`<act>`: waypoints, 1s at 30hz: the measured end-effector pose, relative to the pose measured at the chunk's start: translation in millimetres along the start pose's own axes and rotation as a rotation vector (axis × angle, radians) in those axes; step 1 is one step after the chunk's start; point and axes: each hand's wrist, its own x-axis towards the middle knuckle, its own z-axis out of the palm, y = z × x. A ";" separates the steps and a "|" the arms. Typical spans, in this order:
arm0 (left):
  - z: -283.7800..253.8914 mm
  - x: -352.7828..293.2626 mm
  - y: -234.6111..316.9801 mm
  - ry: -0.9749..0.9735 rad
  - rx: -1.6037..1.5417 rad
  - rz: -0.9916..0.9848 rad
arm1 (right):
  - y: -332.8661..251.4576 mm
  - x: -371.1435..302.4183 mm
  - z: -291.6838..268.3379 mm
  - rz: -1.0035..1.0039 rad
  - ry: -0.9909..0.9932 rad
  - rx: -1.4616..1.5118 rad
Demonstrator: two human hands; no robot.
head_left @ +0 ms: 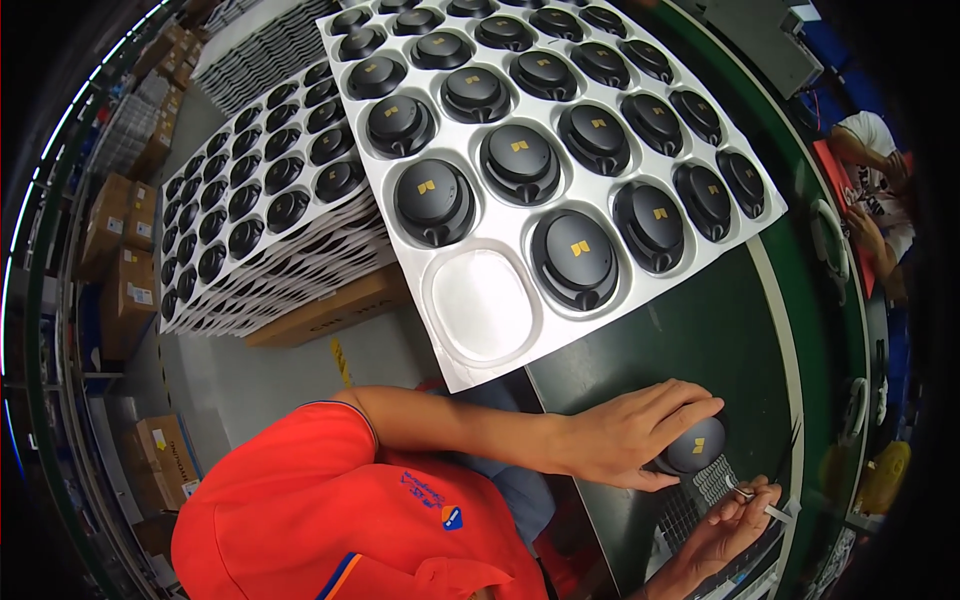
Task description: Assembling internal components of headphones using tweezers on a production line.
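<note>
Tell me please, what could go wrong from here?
The round black headphone with a yellow mark, held in the left hand, might get scratched by the small shiny piece in the right hand. That small piece could be dropped. The white moulded plastic tray seems to overhang the dark green tabletop, so a bump might shift it.

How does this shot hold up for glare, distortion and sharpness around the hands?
Head view: glare whitens the tray pocket nearest the person; fisheye curves the table's pale edge, and the frame's corners fall to black; the left hand and the cup by it read clearly, but the item at the right hand's fingertips is too small to identify.
</note>
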 end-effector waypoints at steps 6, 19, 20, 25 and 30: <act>-0.4 0.6 2.4 0.003 0.007 -0.034 | -6.9 2.0 5.6 0.004 -0.122 -0.009; 14.4 6.9 -12.9 0.028 -0.011 -0.052 | -2.4 7.4 8.2 0.001 -0.088 -0.099; 14.2 9.3 -15.7 0.028 -0.001 -0.050 | -0.1 9.6 8.0 -0.003 -0.090 -0.114; 18.4 10.5 -26.9 0.042 0.050 -0.032 | 9.8 14.5 12.9 -0.005 -0.079 -0.143; 28.9 8.4 -28.8 0.024 -0.014 -0.053 | 5.2 12.7 6.2 -0.012 -0.086 -0.191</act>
